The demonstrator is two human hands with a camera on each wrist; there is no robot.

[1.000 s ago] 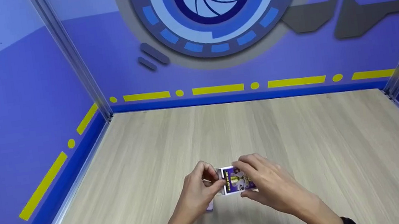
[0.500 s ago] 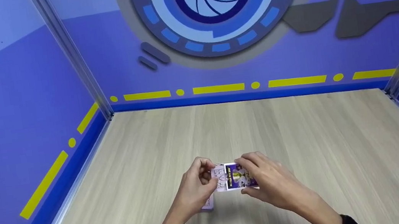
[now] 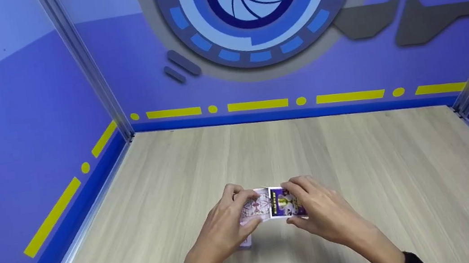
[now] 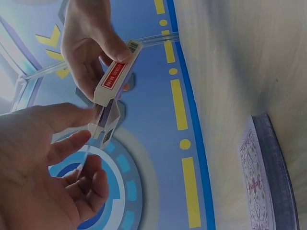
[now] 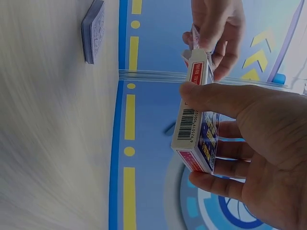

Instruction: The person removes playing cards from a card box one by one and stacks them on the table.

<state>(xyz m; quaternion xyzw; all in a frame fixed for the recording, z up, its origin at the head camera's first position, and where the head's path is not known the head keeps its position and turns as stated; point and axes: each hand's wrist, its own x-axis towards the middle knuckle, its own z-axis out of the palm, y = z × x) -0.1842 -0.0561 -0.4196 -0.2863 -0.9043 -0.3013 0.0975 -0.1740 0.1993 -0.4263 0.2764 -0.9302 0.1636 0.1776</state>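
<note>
Holding the card box (image 3: 287,203): floating up in the air over the desk (image 3: 355,152), near the middle of the close side, with the purple picture facing up.
Right hand (image 3: 319,208): gripping the box by its thin sides, curling the fingers round the far side and pressing the thumb on the near side.
Left hand (image 3: 224,225): pinching a pink patterned card (image 3: 254,209) between thumb and fingers, right by the box's end.
Pink patterned card: meeting the end of the box, maybe going a bit inside; not showing how far, or whether hiding more cards underneath.
Flap (image 4: 111,123): sticking out from the box on the left hand's side.
Pile of cards (image 4: 256,179): lying flat on the desk, below the hands and not touching the box.
Feel of the box: probably being light and a bit stiff, but likely denting under a hard squeeze.
Feel of the card: probably being thin, bendy and slippery, and likely creasing at the corners.
Where to hold: best putting the fingers on the box's long thin sides, not squashing the wide picture, and taking the card gently by its two long edges.
Blue walls (image 3: 118,74): standing round the desk, showing yellow bars (image 3: 258,105) low down.
</note>
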